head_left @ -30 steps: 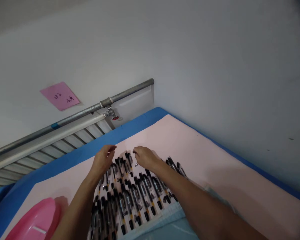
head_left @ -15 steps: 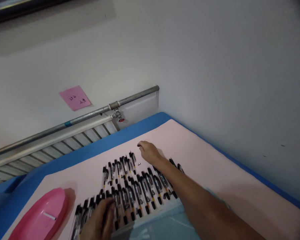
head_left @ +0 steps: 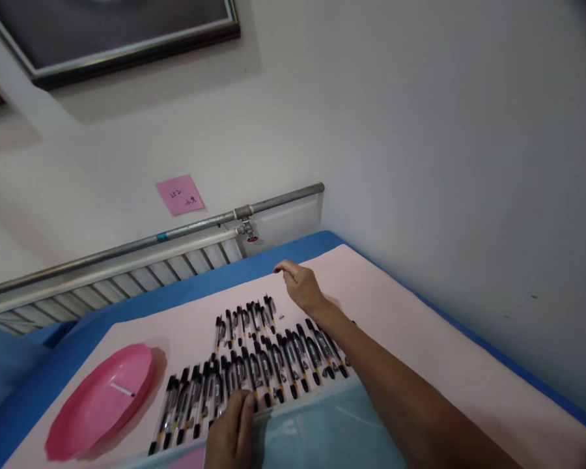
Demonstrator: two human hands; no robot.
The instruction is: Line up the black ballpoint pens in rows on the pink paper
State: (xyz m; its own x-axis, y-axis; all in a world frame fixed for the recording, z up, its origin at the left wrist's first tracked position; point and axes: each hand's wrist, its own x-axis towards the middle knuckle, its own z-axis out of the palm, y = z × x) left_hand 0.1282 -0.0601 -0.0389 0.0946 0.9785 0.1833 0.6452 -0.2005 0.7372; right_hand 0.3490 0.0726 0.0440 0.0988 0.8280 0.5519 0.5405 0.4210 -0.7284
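Rows of clear pens (head_left: 247, 371) with black caps and ends lie side by side on a pale pink sheet (head_left: 385, 319). Small silvery pieces are scattered among them. My left hand (head_left: 232, 426) is closed at the front edge of the rows, beside a light blue sheet (head_left: 327, 426); whatever its fingers may hold is hidden. Beyond the back row, my right hand (head_left: 300, 284) hovers with its fingers curled together. Something small and dark shows at those fingertips, too small to name. My right forearm covers the right end of the pens.
A pink plastic bowl (head_left: 100, 404) with a small white stick in it stands at the left. Under the pink sheet is a blue surface (head_left: 317, 244), which meets the wall. Behind it run a metal pipe (head_left: 200, 225) and a radiator (head_left: 146, 277).
My left hand has shifted right along the front of the pens, uncovering the left ones. The right hand has moved slightly farther back. The view has tilted up and turned left.
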